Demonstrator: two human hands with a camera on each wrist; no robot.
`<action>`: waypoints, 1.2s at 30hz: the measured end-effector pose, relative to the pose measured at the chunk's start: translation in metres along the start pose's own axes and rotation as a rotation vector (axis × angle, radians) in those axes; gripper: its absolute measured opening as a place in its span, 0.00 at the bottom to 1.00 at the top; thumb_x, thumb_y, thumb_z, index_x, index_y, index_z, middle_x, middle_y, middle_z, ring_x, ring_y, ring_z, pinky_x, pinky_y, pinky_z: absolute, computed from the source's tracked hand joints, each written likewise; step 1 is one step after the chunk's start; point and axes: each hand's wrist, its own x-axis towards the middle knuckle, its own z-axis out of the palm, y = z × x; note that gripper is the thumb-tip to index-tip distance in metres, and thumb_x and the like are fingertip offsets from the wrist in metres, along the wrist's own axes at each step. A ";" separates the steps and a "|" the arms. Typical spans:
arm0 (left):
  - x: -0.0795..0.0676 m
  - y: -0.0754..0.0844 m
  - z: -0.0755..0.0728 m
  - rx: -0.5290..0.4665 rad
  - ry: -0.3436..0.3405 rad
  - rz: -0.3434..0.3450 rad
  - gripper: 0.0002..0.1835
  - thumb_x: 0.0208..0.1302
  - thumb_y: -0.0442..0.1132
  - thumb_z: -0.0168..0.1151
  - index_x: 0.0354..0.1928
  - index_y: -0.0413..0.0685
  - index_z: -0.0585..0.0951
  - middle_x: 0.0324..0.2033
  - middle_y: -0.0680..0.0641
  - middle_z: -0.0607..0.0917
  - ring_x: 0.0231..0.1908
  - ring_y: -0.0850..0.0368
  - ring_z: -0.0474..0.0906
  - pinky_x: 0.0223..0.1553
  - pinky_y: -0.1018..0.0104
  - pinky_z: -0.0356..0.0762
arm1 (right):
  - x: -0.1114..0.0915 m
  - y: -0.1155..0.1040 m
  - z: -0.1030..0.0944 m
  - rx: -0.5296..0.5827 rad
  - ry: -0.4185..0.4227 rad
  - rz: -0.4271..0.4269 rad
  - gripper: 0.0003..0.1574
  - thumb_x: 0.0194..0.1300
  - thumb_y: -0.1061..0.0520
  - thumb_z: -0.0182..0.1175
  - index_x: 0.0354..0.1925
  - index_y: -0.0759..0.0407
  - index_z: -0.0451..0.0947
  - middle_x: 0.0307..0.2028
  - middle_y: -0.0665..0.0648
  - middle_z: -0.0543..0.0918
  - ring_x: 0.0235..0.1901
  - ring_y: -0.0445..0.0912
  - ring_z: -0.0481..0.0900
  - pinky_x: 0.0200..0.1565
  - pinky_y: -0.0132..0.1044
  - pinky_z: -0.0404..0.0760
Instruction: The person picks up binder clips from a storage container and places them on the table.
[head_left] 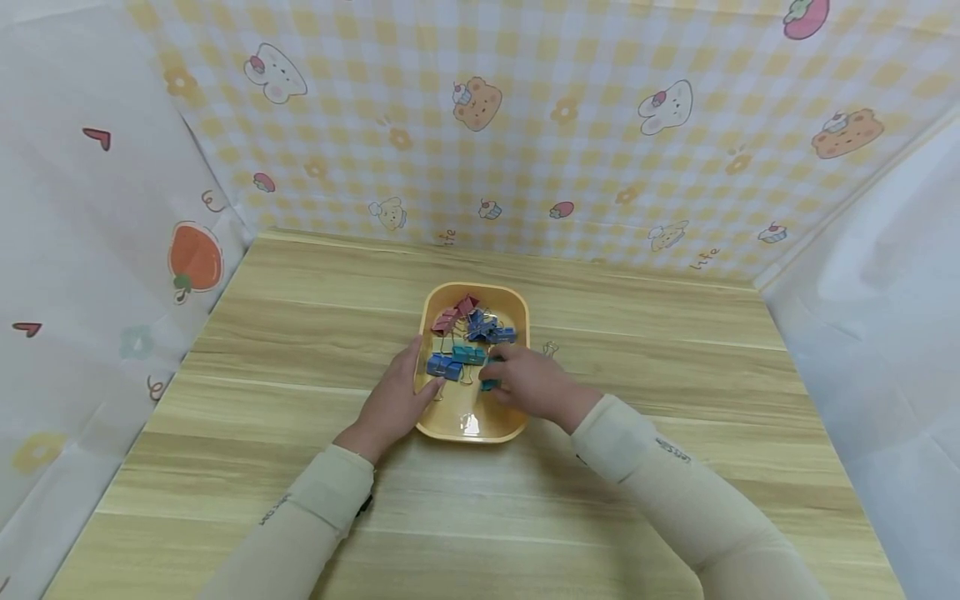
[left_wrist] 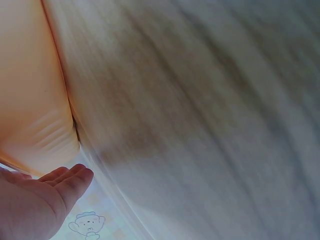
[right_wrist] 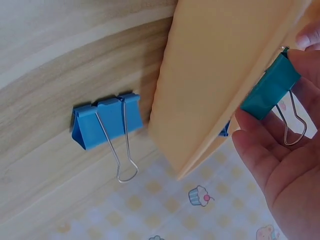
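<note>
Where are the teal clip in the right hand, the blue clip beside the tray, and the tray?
Teal clip [right_wrist: 270, 87]: right wrist view, on its body.
Blue clip [right_wrist: 111, 121]: right wrist view, on its flat side.
Tray [head_left: 442, 417]: head view, on its bare floor.

"life" [head_left: 704, 259] — printed twice on the checked cloth [head_left: 525, 150].

Left grip [head_left: 392, 397] straight-fingered, right grip [head_left: 529, 381] pinching
</note>
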 end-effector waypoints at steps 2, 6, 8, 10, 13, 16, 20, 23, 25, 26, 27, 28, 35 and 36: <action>0.000 0.000 0.000 0.001 -0.002 -0.001 0.43 0.70 0.52 0.54 0.76 0.43 0.44 0.71 0.32 0.56 0.69 0.35 0.55 0.68 0.43 0.56 | 0.000 0.001 -0.001 0.006 0.022 -0.003 0.16 0.61 0.57 0.66 0.48 0.56 0.84 0.54 0.65 0.77 0.51 0.56 0.78 0.48 0.47 0.82; 0.000 0.000 0.000 0.000 -0.003 -0.003 0.43 0.70 0.52 0.54 0.76 0.43 0.44 0.71 0.32 0.56 0.69 0.35 0.55 0.68 0.43 0.56 | -0.001 0.003 -0.003 0.012 0.064 -0.014 0.15 0.60 0.57 0.66 0.47 0.56 0.84 0.54 0.65 0.77 0.51 0.56 0.78 0.47 0.47 0.82; 0.000 0.000 -0.001 -0.002 -0.004 -0.005 0.43 0.70 0.52 0.54 0.76 0.43 0.44 0.71 0.32 0.56 0.69 0.35 0.55 0.68 0.43 0.56 | -0.001 0.004 -0.004 0.008 0.085 -0.021 0.15 0.60 0.57 0.65 0.47 0.56 0.85 0.54 0.65 0.78 0.51 0.56 0.78 0.47 0.47 0.82; 0.000 0.000 -0.001 -0.004 -0.005 -0.007 0.43 0.70 0.51 0.54 0.76 0.43 0.44 0.71 0.32 0.56 0.69 0.36 0.55 0.68 0.43 0.56 | -0.002 0.004 -0.006 0.014 0.110 -0.024 0.14 0.60 0.58 0.65 0.46 0.55 0.85 0.54 0.65 0.78 0.51 0.56 0.78 0.47 0.47 0.82; 0.001 0.000 -0.001 -0.005 -0.008 -0.010 0.43 0.70 0.51 0.54 0.76 0.43 0.44 0.71 0.32 0.56 0.70 0.36 0.55 0.68 0.43 0.55 | -0.003 0.006 -0.008 0.020 0.153 -0.030 0.14 0.60 0.57 0.66 0.46 0.55 0.85 0.53 0.64 0.78 0.51 0.56 0.79 0.47 0.47 0.82; 0.001 0.001 -0.001 -0.007 -0.010 -0.012 0.43 0.70 0.51 0.54 0.76 0.43 0.44 0.71 0.32 0.56 0.70 0.36 0.54 0.68 0.44 0.55 | -0.004 0.008 -0.009 0.023 0.187 -0.030 0.14 0.60 0.57 0.66 0.46 0.55 0.85 0.52 0.64 0.78 0.50 0.56 0.79 0.47 0.47 0.82; 0.001 0.001 -0.001 -0.010 -0.011 -0.013 0.43 0.70 0.51 0.54 0.76 0.43 0.44 0.71 0.32 0.56 0.70 0.36 0.54 0.69 0.43 0.55 | -0.006 0.011 -0.012 0.015 0.202 -0.007 0.15 0.62 0.56 0.65 0.47 0.55 0.85 0.52 0.64 0.78 0.48 0.54 0.79 0.47 0.46 0.82; 0.001 0.000 -0.001 -0.006 -0.010 -0.013 0.43 0.70 0.51 0.54 0.76 0.43 0.44 0.71 0.32 0.56 0.70 0.36 0.54 0.68 0.43 0.55 | -0.008 0.014 -0.015 0.016 0.206 0.020 0.15 0.62 0.55 0.65 0.48 0.55 0.84 0.53 0.64 0.77 0.49 0.54 0.78 0.47 0.46 0.82; 0.001 0.000 -0.001 -0.003 -0.011 -0.012 0.43 0.70 0.51 0.54 0.76 0.43 0.44 0.71 0.32 0.56 0.70 0.36 0.55 0.68 0.43 0.56 | -0.010 0.015 -0.018 0.020 0.211 0.040 0.15 0.62 0.55 0.65 0.48 0.56 0.84 0.54 0.65 0.76 0.49 0.55 0.78 0.47 0.46 0.82; 0.001 0.000 -0.001 -0.002 -0.011 -0.011 0.43 0.70 0.51 0.54 0.76 0.43 0.44 0.71 0.32 0.56 0.70 0.36 0.55 0.68 0.43 0.56 | -0.011 0.016 -0.020 0.021 0.215 0.051 0.16 0.62 0.55 0.65 0.48 0.55 0.84 0.55 0.65 0.76 0.49 0.56 0.78 0.47 0.46 0.83; 0.001 0.000 -0.001 -0.001 -0.011 -0.010 0.43 0.70 0.51 0.54 0.76 0.43 0.44 0.71 0.32 0.56 0.70 0.36 0.55 0.68 0.43 0.56 | -0.012 0.017 -0.021 0.026 0.219 0.062 0.16 0.62 0.55 0.65 0.49 0.55 0.84 0.55 0.66 0.76 0.50 0.56 0.78 0.47 0.46 0.83; 0.001 0.000 -0.001 -0.002 -0.011 -0.010 0.43 0.70 0.51 0.54 0.76 0.43 0.44 0.71 0.32 0.56 0.70 0.36 0.55 0.68 0.43 0.56 | -0.013 0.018 -0.022 0.031 0.222 0.076 0.16 0.62 0.55 0.65 0.49 0.55 0.84 0.56 0.66 0.75 0.50 0.56 0.78 0.47 0.46 0.83; 0.001 0.001 -0.001 -0.020 -0.013 -0.013 0.43 0.70 0.51 0.54 0.76 0.44 0.44 0.71 0.33 0.56 0.70 0.36 0.55 0.68 0.43 0.55 | -0.020 0.028 -0.027 0.077 0.288 0.122 0.16 0.62 0.58 0.65 0.49 0.56 0.84 0.56 0.66 0.75 0.51 0.57 0.77 0.49 0.47 0.81; 0.001 0.001 -0.001 -0.022 -0.013 -0.013 0.43 0.70 0.51 0.54 0.76 0.44 0.44 0.71 0.33 0.56 0.70 0.36 0.55 0.68 0.43 0.55 | -0.021 0.030 -0.027 0.076 0.299 0.123 0.16 0.62 0.57 0.65 0.49 0.57 0.84 0.56 0.66 0.75 0.50 0.57 0.78 0.48 0.47 0.81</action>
